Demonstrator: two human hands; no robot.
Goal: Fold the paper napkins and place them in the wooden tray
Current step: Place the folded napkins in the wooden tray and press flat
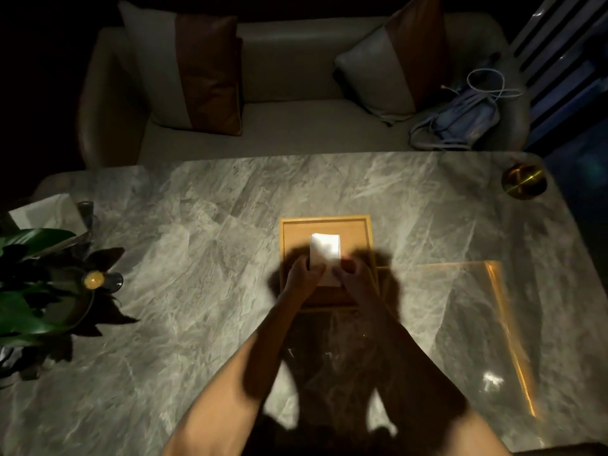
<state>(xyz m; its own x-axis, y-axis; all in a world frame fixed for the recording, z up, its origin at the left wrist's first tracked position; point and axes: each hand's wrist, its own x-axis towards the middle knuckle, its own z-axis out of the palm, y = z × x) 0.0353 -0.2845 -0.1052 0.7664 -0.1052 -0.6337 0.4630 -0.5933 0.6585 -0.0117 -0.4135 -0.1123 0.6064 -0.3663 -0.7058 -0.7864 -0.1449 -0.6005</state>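
Observation:
A square wooden tray (297, 225) lies in the middle of the grey marble table (197, 225). Over the tray's centre is a white folded paper napkin (325, 250), a narrow upright rectangle. My left hand (304, 278) grips its near left edge and my right hand (353, 278) grips its near right edge. I cannot tell whether the napkin rests on the tray floor or hangs just above it. Both forearms reach in from the bottom of the view and throw a dark shadow over the tray's near side.
A clear amber-edged sheet (477, 324) lies on the table at the right. At the left edge stands a leafy plant (29, 291), with a small lamp (93, 279) beside it. A brass dish (523, 182) sits far right. Behind the table is a sofa (296, 126) with cushions and a blue bag (467, 123).

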